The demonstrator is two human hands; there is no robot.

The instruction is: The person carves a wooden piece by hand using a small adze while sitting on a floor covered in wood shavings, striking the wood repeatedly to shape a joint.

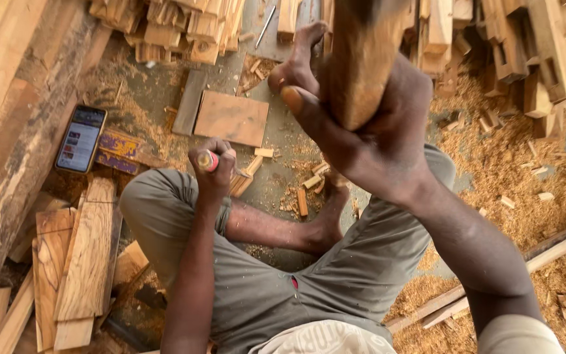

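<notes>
Seated worker, legs folded, olive trousers (335, 275) of plain woven cloth filling the near field at 6 o'clock. A bare foot (325, 226) rests on the concrete floor (276, 170) at centre.

Right hand (368, 141), raised close to the camera at 1 o'clock, is clenched firmly round a thick wooden mallet (361, 59); the wood is smooth, reddish-brown, rounded at its lower end. The head of the mallet runs out of view at the top edge.

Left hand (212, 164), at 10 o'clock of centre and well apart from the right, is closed in a fist round a chisel handle (207, 160), red with a pale yellow butt. The blade is hidden by the fist; it appears to bear on a small pale wood block (244, 180) just beside the knuckles.

Short offcuts (306, 190) lie scattered near the foot. Flat planks (80, 262), grained and rough-sawn, are stacked at 8 o'clock. A smartphone (81, 139), screen lit, lies at 9 o'clock beside a heavy timber beam (14, 144). A flat square board (232, 118) lies at 12 o'clock. Coarse sawdust (512, 170) covers the floor at 3 o'clock. Stacked cut blocks (171, 26) line the far edge.
</notes>
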